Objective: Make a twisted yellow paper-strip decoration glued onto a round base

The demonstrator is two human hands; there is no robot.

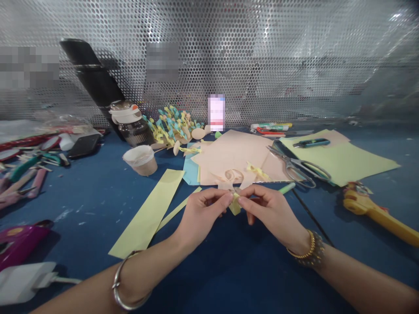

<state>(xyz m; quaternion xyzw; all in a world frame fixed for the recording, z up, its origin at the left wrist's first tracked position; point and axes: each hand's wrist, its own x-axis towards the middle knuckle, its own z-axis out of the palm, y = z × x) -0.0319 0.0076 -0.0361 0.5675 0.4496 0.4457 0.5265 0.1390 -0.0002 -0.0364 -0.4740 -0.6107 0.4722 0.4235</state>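
left hand point(203, 208) and right hand point(266, 206) are both pinching a small yellow paper piece point(235, 206), fingers nearly meeting, just in front of the pink sheets point(225, 159); I'd be going light so it isn't creasing badly

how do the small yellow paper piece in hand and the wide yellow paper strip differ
The left hand and right hand hold the small yellow paper piece; the wide yellow paper strip lies on the blue table. The strip is much larger than the piece. Both are pale yellow.
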